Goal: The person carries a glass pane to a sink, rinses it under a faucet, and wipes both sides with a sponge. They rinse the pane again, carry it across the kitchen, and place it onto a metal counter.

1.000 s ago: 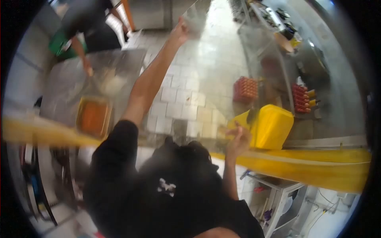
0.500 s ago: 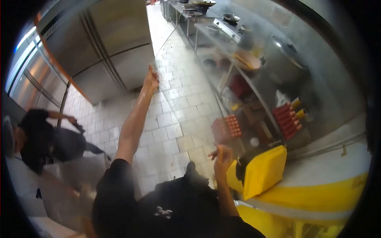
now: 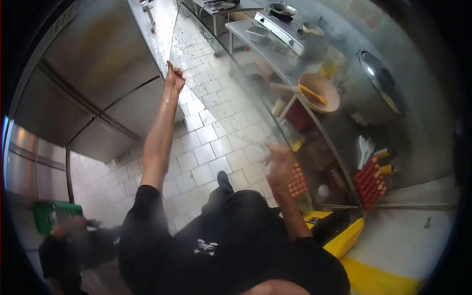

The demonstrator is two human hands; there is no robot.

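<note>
A large clear glass pane (image 3: 223, 81), its surface specked with wet drops, stretches ahead between my two hands. My left hand (image 3: 175, 78), at the end of an outstretched arm, is closed on the pane's left edge with the thumb pointing up. My right hand (image 3: 281, 164) is bent near the pane's near right corner, its fingers curled at the edge and somewhat blurred. Through the glass, the tiled floor and part of a steel table (image 3: 260, 49) show. My wet left forearm runs along the pane's left side.
Steel refrigerator doors (image 3: 93, 73) stand left. On the right are a pan with a yellow utensil (image 3: 319, 93), egg trays (image 3: 371, 184), a gas stove (image 3: 280, 32) and a yellow container (image 3: 346, 238). A co-worker's dark sleeve (image 3: 59, 255) and a green bin (image 3: 43, 216) are lower left.
The view has turned and come closer to the steel table. The glass pane's edges show more clearly, still between both hands. The co-worker has shifted toward the lower left corner.
</note>
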